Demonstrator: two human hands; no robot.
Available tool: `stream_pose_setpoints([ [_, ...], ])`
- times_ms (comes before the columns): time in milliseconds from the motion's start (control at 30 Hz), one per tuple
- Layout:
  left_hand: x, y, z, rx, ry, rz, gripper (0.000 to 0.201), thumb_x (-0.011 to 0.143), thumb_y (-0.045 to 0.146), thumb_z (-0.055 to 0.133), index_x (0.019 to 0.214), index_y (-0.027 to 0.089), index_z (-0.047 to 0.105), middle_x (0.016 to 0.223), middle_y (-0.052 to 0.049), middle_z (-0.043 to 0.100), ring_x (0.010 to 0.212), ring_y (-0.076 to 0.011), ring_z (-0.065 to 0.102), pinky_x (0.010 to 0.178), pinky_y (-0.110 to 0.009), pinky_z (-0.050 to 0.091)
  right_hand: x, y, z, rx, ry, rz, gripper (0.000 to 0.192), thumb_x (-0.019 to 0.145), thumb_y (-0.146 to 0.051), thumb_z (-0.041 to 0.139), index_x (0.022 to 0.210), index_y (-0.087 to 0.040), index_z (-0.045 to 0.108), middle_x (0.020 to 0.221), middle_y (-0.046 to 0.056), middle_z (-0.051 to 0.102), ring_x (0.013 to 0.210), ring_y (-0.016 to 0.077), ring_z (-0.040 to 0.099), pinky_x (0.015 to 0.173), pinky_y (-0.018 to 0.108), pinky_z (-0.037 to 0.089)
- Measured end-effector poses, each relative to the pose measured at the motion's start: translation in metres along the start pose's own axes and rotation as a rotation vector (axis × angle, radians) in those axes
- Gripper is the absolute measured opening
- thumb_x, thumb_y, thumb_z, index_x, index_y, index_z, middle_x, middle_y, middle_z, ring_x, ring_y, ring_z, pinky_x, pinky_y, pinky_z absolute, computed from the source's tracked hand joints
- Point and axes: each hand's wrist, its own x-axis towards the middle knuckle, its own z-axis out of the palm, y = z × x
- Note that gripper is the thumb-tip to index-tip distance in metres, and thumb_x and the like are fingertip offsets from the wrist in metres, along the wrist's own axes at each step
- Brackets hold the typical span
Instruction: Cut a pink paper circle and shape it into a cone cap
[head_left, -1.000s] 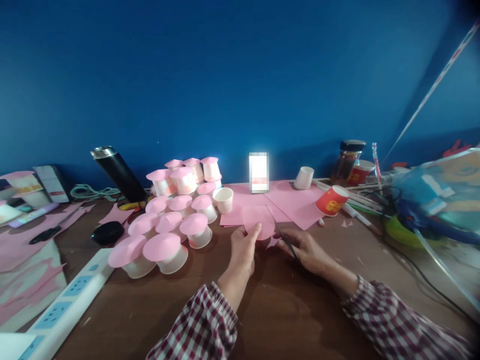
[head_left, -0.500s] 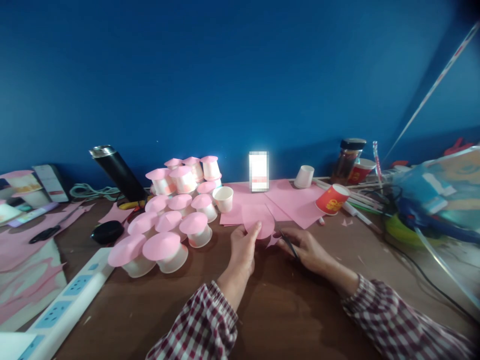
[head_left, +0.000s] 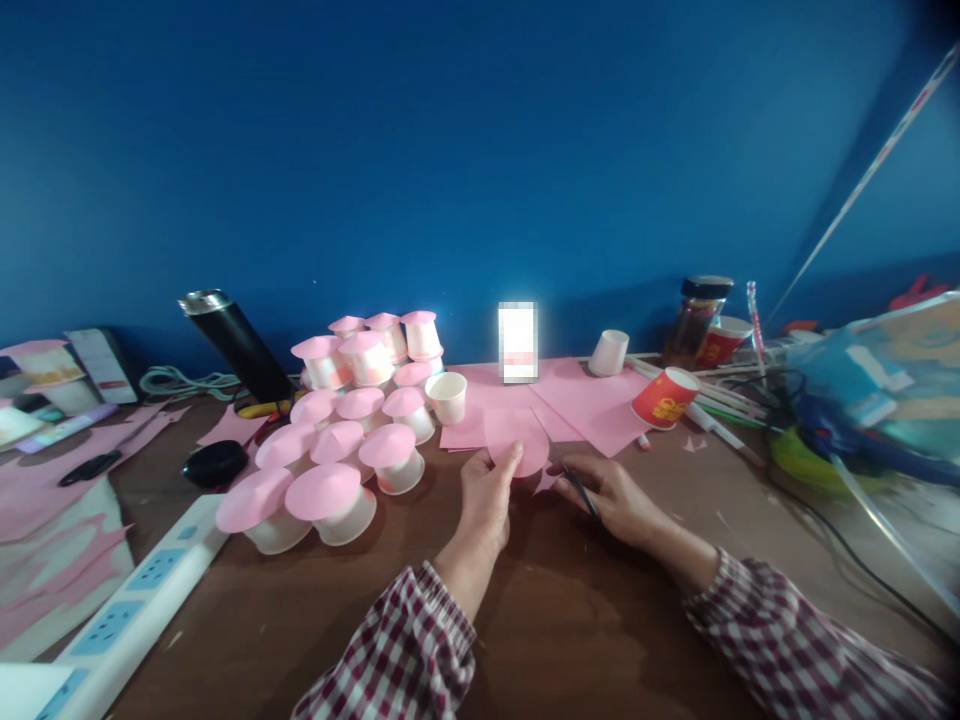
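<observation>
My left hand [head_left: 487,500] pinches a pink paper circle [head_left: 525,447] between thumb and fingers, thumb on top. In my right hand [head_left: 611,497] is a pair of dark scissors [head_left: 577,487], its blade pointing up and left along the circle's right edge. A small pink paper scrap [head_left: 547,480] hangs between the circle and the right fingers. Behind the circle lie pink paper sheets [head_left: 585,400] on the brown table [head_left: 555,620]. To the left stand several white paper cups with pink cone tops [head_left: 326,495], next to an uncovered white cup [head_left: 448,398].
A red paper cup [head_left: 666,398] tilts at the right, with a white cup [head_left: 609,353] upside down behind it. A white power strip [head_left: 135,590], black flask [head_left: 240,345] and second scissors [head_left: 90,467] are at left. Right are a lidded jar [head_left: 694,325] and a blue plastic bag [head_left: 877,390].
</observation>
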Motion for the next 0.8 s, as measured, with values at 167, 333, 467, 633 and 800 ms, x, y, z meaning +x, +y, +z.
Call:
stream_pose_setpoints([
  [167,0.0,0.0,-0.0004,0.018,0.007,0.001,0.038,0.063,0.039,0.074,0.082,0.007,0.066,0.062,-0.006,0.064,0.054,-0.0138,0.057,0.052,-0.025,0.042,-0.0003,-0.0007,0.0001,0.003,0.001,0.006,0.04,0.08,-0.043,0.059,0.105,-0.013,0.064,0.074,0.003,0.063,0.059,0.0113,0.053,0.051,0.02,0.041],
  [333,-0.0015,0.0023,-0.0003,0.012,0.015,-0.01,0.037,0.062,0.039,0.075,0.081,0.008,0.066,0.061,-0.005,0.063,0.053,-0.0135,0.056,0.053,-0.026,0.042,-0.0004,0.0012,0.0002,0.009,-0.012,0.015,0.039,0.08,-0.043,0.059,0.106,-0.013,0.063,0.071,0.003,0.062,0.057,0.0106,0.051,0.048,0.019,0.038],
  [467,-0.0013,0.003,-0.0006,0.008,0.016,-0.012,0.036,0.062,0.037,0.075,0.082,0.008,0.066,0.062,-0.005,0.063,0.054,-0.0138,0.056,0.052,-0.026,0.042,0.0001,0.0005,-0.0003,-0.008,-0.012,0.005,0.038,0.081,-0.041,0.059,0.106,-0.012,0.063,0.075,0.004,0.063,0.06,0.011,0.052,0.05,0.02,0.039],
  [633,-0.0001,0.002,-0.0012,0.021,0.01,-0.007,0.036,0.062,0.038,0.075,0.08,0.008,0.066,0.062,-0.005,0.063,0.054,-0.0139,0.056,0.053,-0.026,0.043,0.0005,-0.0002,-0.0005,-0.012,-0.003,0.031,0.039,0.079,-0.04,0.062,0.106,-0.012,0.063,0.078,0.004,0.063,0.063,0.0128,0.053,0.054,0.022,0.042],
  [800,0.001,0.0006,-0.0031,0.054,0.025,0.022,0.037,0.063,0.04,0.074,0.08,0.008,0.066,0.063,-0.006,0.063,0.056,-0.0137,0.057,0.054,-0.025,0.042,-0.0002,0.0011,0.0003,0.001,0.004,0.027,0.04,0.078,-0.04,0.063,0.106,-0.012,0.063,0.073,0.003,0.062,0.061,0.012,0.052,0.053,0.021,0.041],
])
